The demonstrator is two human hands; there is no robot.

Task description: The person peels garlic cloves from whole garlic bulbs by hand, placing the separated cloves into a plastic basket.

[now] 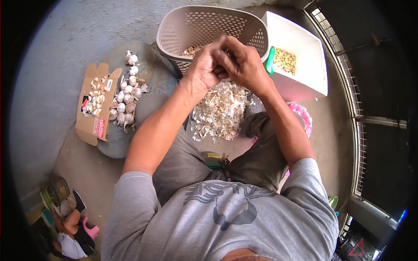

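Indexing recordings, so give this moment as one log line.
left hand, right hand: together, curled; grip contents: can't tell; beyond: basket; near body: garlic skins; left: garlic bulbs; right: white box with cloves

Soft, fairly even light fills the middle, leaving weak shadows; the white box (pixel 307 37) looks brightest. Black vignetting swallows the corners, fisheye distortion bows the grille (pixel 333 37), a bluish glint marks the lower right, and blur softens the hands' (pixel 247 67) uppermost fingertips (pixel 220 38).
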